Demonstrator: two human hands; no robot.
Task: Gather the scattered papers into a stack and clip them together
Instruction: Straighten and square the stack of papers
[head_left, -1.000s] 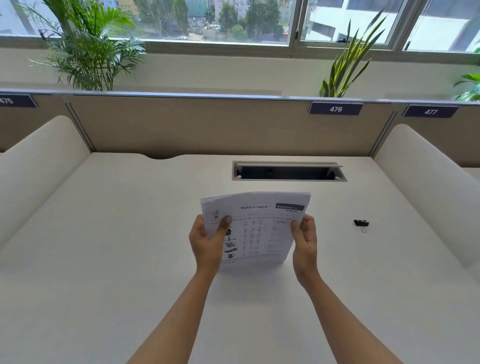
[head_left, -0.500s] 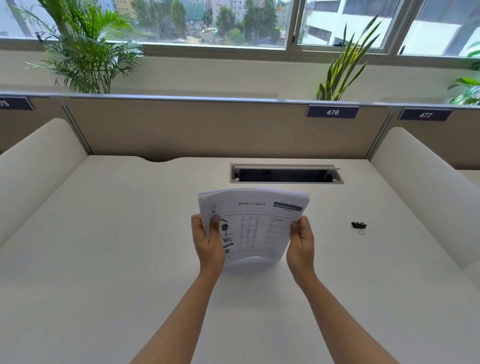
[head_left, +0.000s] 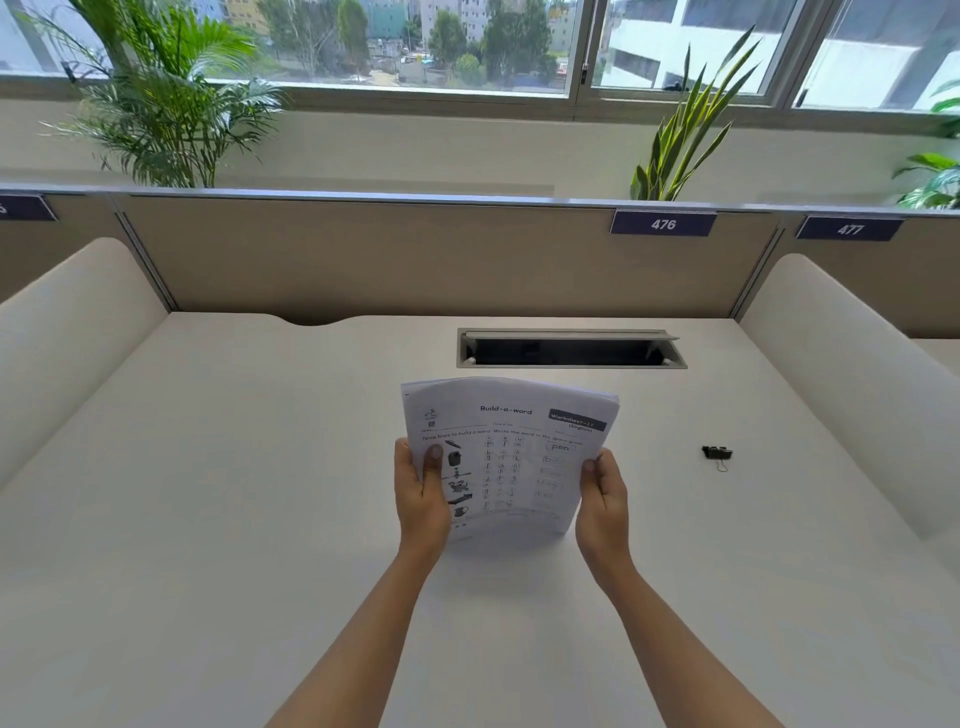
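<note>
White tabletop (head_left: 208, 493) in an office cubicle, with a beige partition (head_left: 389, 260) along the far edge carrying number tags 476 (head_left: 663, 224) and 477 (head_left: 850, 229). Behind that are leafy plants (head_left: 166, 119) and a window (head_left: 415, 47) looking out on city buildings.

You've got the stack of papers (head_left: 511, 452) held up over the middle of the tabletop, roughly upright, printed side facing you. The top sheet reads "Build-a-word".

Your left hand (head_left: 422, 499) grips the left edge, thumb laid across the front of the page and fingers behind it. Your right hand (head_left: 602, 499) is clamped on the right edge the same way, thumb in front and fingers curled round the back.

The sheets look mostly lined up, though the top right corner fans out a little so several edges show. The bottom of the stack bows a bit, and I can't tell if it touches the desk.

The binder clip (head_left: 717, 453), small and black, lies on the tabletop toward the right edge, well apart from the papers and both hands. An open cable hatch (head_left: 571, 349) is sunk into the tabletop near the far edge, just beyond the top of the stack.
</note>
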